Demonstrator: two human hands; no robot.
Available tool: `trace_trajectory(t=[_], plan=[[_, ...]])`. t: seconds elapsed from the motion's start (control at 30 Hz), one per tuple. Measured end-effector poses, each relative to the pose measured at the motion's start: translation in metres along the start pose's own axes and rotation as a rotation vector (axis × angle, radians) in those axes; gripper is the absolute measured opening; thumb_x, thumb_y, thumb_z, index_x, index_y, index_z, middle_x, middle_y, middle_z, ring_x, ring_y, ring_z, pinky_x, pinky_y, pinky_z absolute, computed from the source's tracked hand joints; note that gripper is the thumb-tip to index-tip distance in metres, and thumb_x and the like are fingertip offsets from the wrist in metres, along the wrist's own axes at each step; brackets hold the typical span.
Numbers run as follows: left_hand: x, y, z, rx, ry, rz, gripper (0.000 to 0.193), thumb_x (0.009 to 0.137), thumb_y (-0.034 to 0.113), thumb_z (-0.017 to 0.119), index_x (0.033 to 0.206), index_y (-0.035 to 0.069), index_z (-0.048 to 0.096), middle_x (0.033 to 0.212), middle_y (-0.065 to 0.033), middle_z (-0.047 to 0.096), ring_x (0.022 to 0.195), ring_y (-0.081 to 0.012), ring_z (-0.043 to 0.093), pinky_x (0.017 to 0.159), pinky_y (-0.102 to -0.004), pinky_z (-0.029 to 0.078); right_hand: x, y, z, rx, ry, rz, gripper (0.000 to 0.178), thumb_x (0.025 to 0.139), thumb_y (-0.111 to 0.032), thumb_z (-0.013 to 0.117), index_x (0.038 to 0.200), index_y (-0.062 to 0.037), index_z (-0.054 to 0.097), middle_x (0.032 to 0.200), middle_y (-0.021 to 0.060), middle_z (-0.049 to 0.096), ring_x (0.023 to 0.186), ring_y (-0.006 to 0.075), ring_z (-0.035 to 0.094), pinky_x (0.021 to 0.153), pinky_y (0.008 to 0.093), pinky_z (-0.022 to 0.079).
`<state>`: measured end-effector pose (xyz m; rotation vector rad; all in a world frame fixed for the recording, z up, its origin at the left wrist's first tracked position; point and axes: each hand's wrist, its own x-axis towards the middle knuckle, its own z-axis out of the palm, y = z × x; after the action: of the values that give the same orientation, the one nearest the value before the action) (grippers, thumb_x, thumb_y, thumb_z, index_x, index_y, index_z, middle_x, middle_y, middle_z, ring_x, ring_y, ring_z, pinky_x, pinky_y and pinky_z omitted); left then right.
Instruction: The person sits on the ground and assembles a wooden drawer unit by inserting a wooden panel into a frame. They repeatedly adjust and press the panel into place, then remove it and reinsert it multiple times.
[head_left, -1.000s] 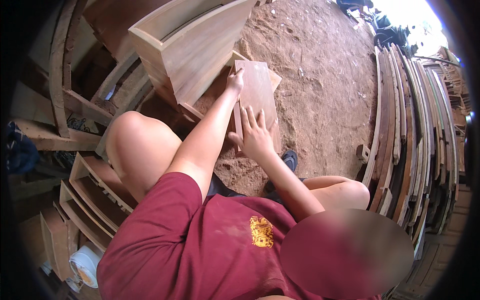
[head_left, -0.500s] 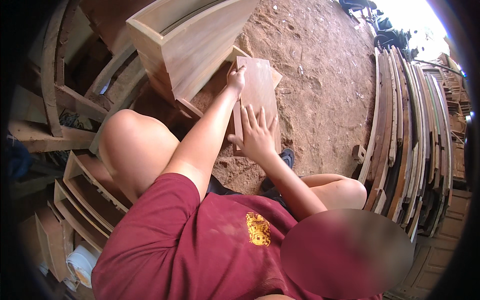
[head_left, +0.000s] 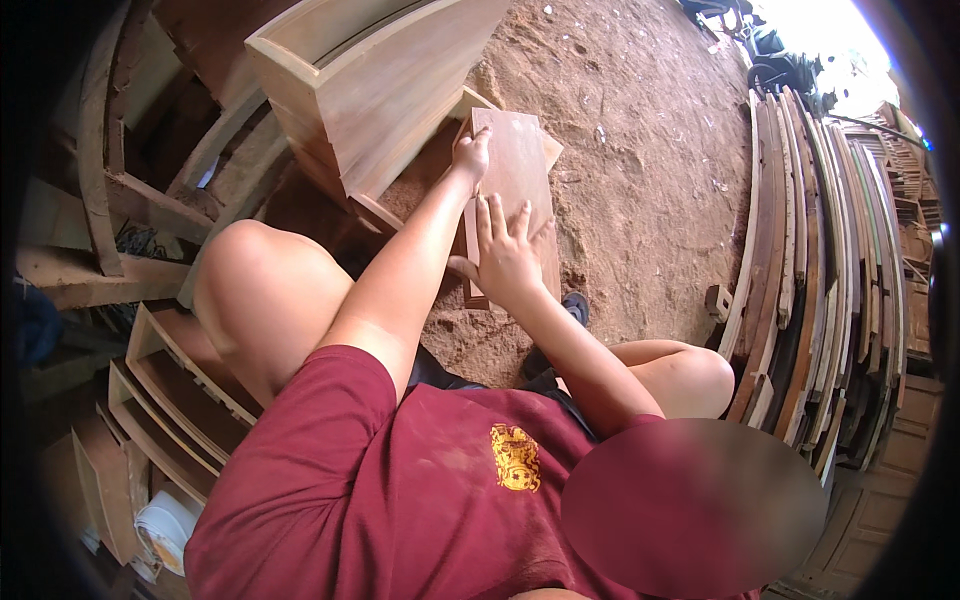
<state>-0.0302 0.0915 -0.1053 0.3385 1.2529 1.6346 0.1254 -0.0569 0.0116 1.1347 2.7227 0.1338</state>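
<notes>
A long, box-shaped wooden drawer (head_left: pixel 518 150) lies lengthwise in front of me, its broad flat face upward. My left hand (head_left: pixel 471 158) is closed on its left edge near the far end, thumb over the top and the other fingers mostly hidden. Nearer to me, my right hand (head_left: pixel 510 258) rests palm down on the same face. Its fingers are spread, and the thumb sticks out past the left edge. Beneath the far part of the drawer, a pale wooden frame (head_left: pixel 551 150) shows partly.
A tall wooden cabinet (head_left: pixel 390 105) stands at the far left, beside timber framing (head_left: pixel 150 205). More drawers (head_left: pixel 180 380) and a white bucket (head_left: pixel 165 525) sit at lower left. Long planks (head_left: pixel 800 270) are stacked on the right. Sawdust-brown ground (head_left: pixel 640 190) lies between.
My right hand has shifted slightly left and away from me along the drawer's face. My left hand keeps its hold at the edge.
</notes>
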Motion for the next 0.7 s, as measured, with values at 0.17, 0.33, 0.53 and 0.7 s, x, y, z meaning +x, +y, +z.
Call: trace_trajectory(t=[0.17,0.33,0.53,0.7], plan=[[-0.020,0.010,0.007,0.034,0.044,-0.009,0.056,0.103,0.035,0.060,0.136,-0.010,0.058,0.131,-0.0219,0.067,0.121,-0.0284,0.063,0.104,-0.0369,0.047,-0.046,-0.002,0.002,0.013,-0.020,-0.013,0.111,0.090,-0.082,0.045,0.164,-0.0030,0.022,0.170,0.0168,0.027,0.149,0.0598,0.023,0.110,0.0851,0.010],[-0.013,0.004,0.005,0.081,0.087,-0.002,0.055,0.102,0.035,0.061,0.136,-0.008,0.060,0.130,-0.0220,0.068,0.120,-0.0298,0.065,0.105,-0.0373,0.047,-0.061,-0.009,0.001,0.027,-0.039,-0.004,0.113,0.087,-0.084,0.046,0.164,-0.0032,0.024,0.170,0.0157,0.027,0.152,0.0571,0.018,0.111,0.0851,0.006],[0.021,-0.021,-0.018,0.119,0.026,0.069,0.056,0.098,0.040,0.066,0.119,-0.012,0.068,0.107,-0.0174,0.075,0.101,-0.0212,0.068,0.089,-0.0349,0.053,0.011,-0.004,-0.005,-0.025,-0.117,-0.023,0.106,0.096,-0.080,0.035,0.166,-0.0036,0.013,0.172,0.0180,0.017,0.157,0.0481,0.015,0.121,0.0742,0.009],[0.008,-0.008,-0.016,0.166,0.084,0.178,0.053,0.102,0.036,0.061,0.129,-0.009,0.064,0.127,-0.0207,0.070,0.120,-0.0272,0.065,0.102,-0.0370,0.050,-0.061,0.000,0.006,0.059,-0.049,-0.092,0.113,0.087,-0.088,0.039,0.165,-0.0067,0.026,0.170,0.0177,0.025,0.154,0.0518,0.020,0.116,0.0800,0.006]])
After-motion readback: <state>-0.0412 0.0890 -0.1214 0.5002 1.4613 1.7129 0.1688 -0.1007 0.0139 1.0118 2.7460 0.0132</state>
